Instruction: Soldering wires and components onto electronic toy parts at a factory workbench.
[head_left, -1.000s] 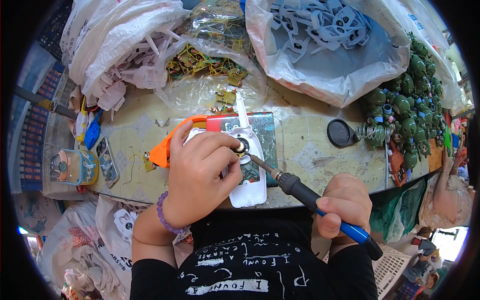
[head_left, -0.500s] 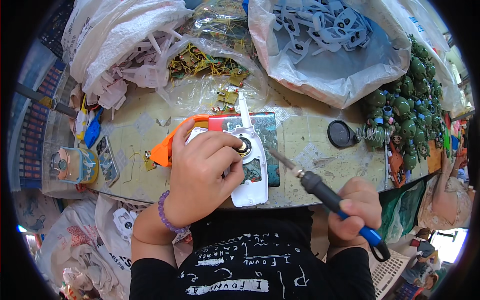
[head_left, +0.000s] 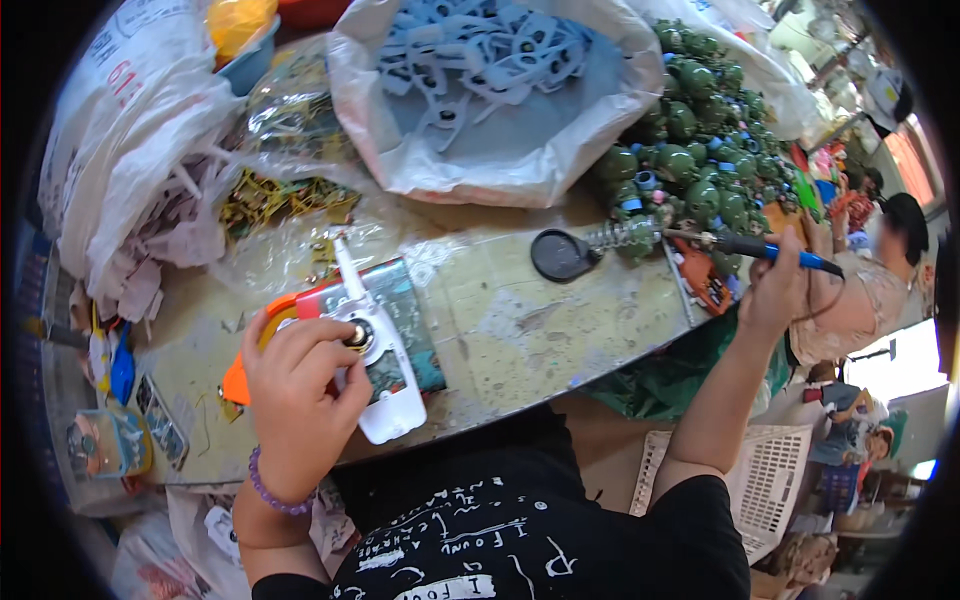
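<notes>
My left hand (head_left: 300, 385) is curled over a white plastic housing (head_left: 395, 415), its fingertips on a small round black part with a brass-coloured centre (head_left: 357, 336). The housing lies on a red and dark green patterned pad (head_left: 420, 330), beside an orange plastic piece (head_left: 237, 383) partly hidden by the hand. Out to the right, my right hand (head_left: 772, 290) is closed round the black and blue handle of a soldering iron (head_left: 740, 244). The iron's metal tip points left at the wire coil (head_left: 625, 236) of a stand with a round black base (head_left: 562, 256).
Behind the work, an open white sack (head_left: 450, 180) holds many pale plastic parts. A clear bag of wired circuit boards (head_left: 270, 205) stands left of it. Green round parts (head_left: 690, 160) are heaped at the back right. A phone (head_left: 162, 425) and a lidded container (head_left: 110, 445) stand at the left.
My right hand has carried the soldering iron away from the housing, out to the right beside the coil stand. The view has turned rightward. My left hand remains on the housing.
</notes>
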